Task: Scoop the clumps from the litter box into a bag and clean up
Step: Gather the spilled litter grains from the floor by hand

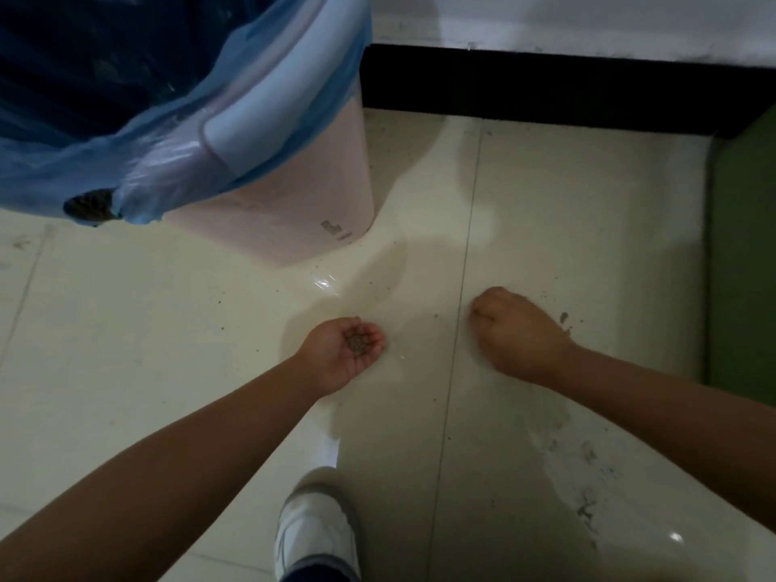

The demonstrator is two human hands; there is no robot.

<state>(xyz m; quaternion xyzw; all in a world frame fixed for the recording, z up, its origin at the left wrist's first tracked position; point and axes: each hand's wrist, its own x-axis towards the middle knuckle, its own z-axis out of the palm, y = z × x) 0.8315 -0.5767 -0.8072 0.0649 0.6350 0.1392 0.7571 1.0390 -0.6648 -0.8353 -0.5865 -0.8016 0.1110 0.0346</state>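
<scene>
Down low, left hand (342, 354) cups grey litter (357, 344), right hand (518, 329) curls, pinching grains; bin (302, 203) label unreadable.

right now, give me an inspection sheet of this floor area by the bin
surface: glossy cream tiled floor, dusty smears at lower right
job's things: pale pink plastic bin lined with a blue plastic bag; small heap of grey litter grains in the left palm
clutter: loose grey litter specks scattered on the tiles, thickest by the right hand
fingers: left hand palm up, cupped under the grains; right hand knuckles up, fingers curled down at the floor
cables: nothing seen
surroundings: black skirting board under a white wall; green mat edge at right; white shoe below
</scene>
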